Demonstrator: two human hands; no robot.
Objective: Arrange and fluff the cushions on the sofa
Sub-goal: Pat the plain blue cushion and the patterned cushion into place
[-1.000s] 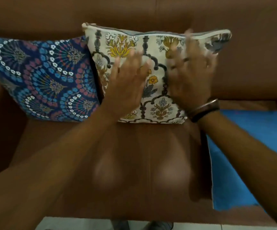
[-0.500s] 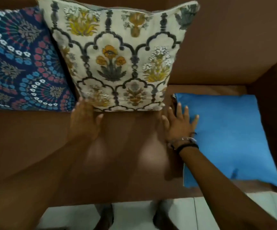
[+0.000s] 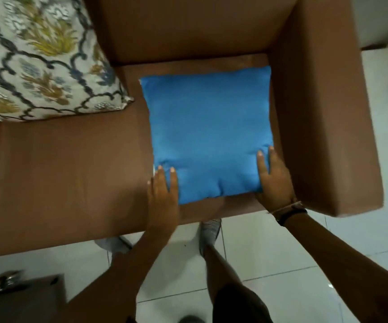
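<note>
- A dark box-like object (image 3: 25,297) low and left of the left hand is blurred and cannot be identified.
- The floral cushion (image 3: 41,59), cream with yellow flowers and dark lattice, leans up-left of the hands, cut off by the frame edge.
- The left hand (image 3: 162,194) presses flat against the blue cushion's near-left corner, fingers spread over its edge.
- The blue cushion (image 3: 208,127), plain, square and soft, lies flat on the brown sofa (image 3: 72,171) between both hands.
- The right hand (image 3: 273,180), banded at the wrist, cups the near-right corner beside the smooth, blocky armrest (image 3: 323,113).
</note>
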